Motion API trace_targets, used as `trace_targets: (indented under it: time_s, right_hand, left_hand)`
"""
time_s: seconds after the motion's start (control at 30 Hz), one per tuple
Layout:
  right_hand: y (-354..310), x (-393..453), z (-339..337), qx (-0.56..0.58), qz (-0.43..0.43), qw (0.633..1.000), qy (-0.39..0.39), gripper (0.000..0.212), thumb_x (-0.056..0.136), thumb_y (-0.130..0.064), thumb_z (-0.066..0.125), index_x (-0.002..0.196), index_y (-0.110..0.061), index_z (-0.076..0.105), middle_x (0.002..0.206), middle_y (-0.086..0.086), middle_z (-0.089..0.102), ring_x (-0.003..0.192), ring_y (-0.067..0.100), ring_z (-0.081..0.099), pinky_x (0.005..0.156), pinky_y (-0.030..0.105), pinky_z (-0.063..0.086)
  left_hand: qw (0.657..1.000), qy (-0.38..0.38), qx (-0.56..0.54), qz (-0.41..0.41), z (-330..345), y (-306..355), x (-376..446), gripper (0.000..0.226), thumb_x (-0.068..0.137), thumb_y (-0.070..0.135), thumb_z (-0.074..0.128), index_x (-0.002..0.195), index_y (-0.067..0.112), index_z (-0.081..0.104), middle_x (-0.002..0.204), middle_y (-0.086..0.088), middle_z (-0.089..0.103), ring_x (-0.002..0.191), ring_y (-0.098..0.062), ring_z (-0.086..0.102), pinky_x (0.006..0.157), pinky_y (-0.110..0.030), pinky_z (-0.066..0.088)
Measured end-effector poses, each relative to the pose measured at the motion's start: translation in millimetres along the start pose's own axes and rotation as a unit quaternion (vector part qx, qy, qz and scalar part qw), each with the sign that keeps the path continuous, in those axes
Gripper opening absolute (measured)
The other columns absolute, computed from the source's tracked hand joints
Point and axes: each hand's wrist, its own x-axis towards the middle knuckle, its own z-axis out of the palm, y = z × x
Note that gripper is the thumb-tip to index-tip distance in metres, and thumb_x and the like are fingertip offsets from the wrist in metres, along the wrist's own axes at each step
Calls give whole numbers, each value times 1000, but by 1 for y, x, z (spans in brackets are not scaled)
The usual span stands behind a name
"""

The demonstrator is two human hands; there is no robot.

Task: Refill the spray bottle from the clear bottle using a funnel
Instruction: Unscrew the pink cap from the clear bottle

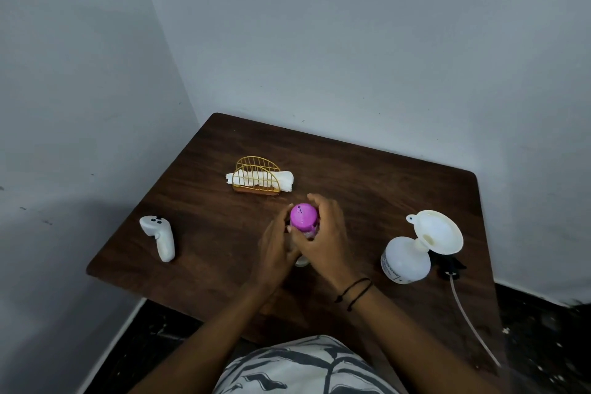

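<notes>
Both hands [300, 240] wrapped around the pink-capped clear bottle [303, 217], funnel [439, 232] in spray bottle [404, 261]

Dark wood-grain desk [367, 176], matt; beyond the hands, a gold wire holder [257, 177]; rightward, a smooth white plastic funnel [443, 230].

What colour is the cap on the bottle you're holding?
Bright pink cap, gripped between the left hand and right hand; the head view shows it.
</notes>
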Motion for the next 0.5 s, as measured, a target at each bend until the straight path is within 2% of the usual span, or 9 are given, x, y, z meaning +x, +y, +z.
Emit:
trace_targets:
  time_s: [0.03,0.07,0.13,0.17,0.23,0.27,0.37,0.43,0.5]
  right_hand:
    - [1,-1,0,6,-12,1000,-7,75,76,-18,83,141,-14,47,137,6,51,122,12,45,101,40,51]
    - [3,-2,0,10,-22,999,-20,77,76,-17,82,144,-15,44,140,5,50,124,9,42,103,39,50]
    - [6,-2,1,8,-27,999,-44,85,78,-29,81,150,-20,37,147,2,40,129,7,36,107,33,44]
    - [6,-1,2,2,-15,999,-44,88,77,-38,82,150,-21,36,147,2,37,131,9,35,107,31,42]
    - [5,1,3,3,6,1000,-16,82,74,-39,85,142,-19,45,138,2,43,126,14,42,103,36,47]
    - [6,1,3,9,-4,1000,3,74,74,-33,86,136,-18,50,132,1,48,121,15,47,100,39,50]
    - [7,0,1,52,-38,998,19,67,74,-20,86,132,-16,54,127,-6,54,117,11,53,99,33,52]
    - [5,1,-3,105,-37,993,31,67,75,-17,85,133,-16,52,129,-9,54,119,3,54,98,22,50]
    - [4,3,-7,152,-30,987,50,63,75,-18,83,131,-15,54,128,-9,57,118,2,56,96,20,51]
  left_hand:
    - [1000,-5,8,8,-2,-2,1,104,73,83,46,145,8,40,143,-10,52,134,-2,44,106,-6,30]
    - [999,-16,21,19,-3,-5,2,95,77,75,49,145,10,42,142,-11,54,133,1,45,105,-6,30]
    - [999,-21,28,10,-6,-5,-2,90,75,61,49,143,2,44,139,-15,55,135,-15,49,106,-13,30]
    - [999,-12,35,17,-8,-3,-3,83,77,55,49,143,4,44,137,-10,56,135,-12,48,106,-13,30]
    - [997,19,59,56,-8,0,-4,67,84,44,58,145,24,38,136,9,50,131,17,38,104,-2,29]
    - [996,22,54,72,-8,2,-3,66,85,42,60,146,35,34,135,14,47,128,23,34,103,0,27]
    - [994,22,47,95,-10,4,-1,67,86,57,59,145,51,28,135,19,46,129,23,34,103,1,27]
    - [996,18,37,85,-10,1,-2,68,85,69,52,145,45,33,136,22,46,129,19,38,103,-1,30]
    - [996,18,36,85,-8,-1,-2,74,82,72,53,146,38,36,140,20,47,132,10,42,105,-7,34]
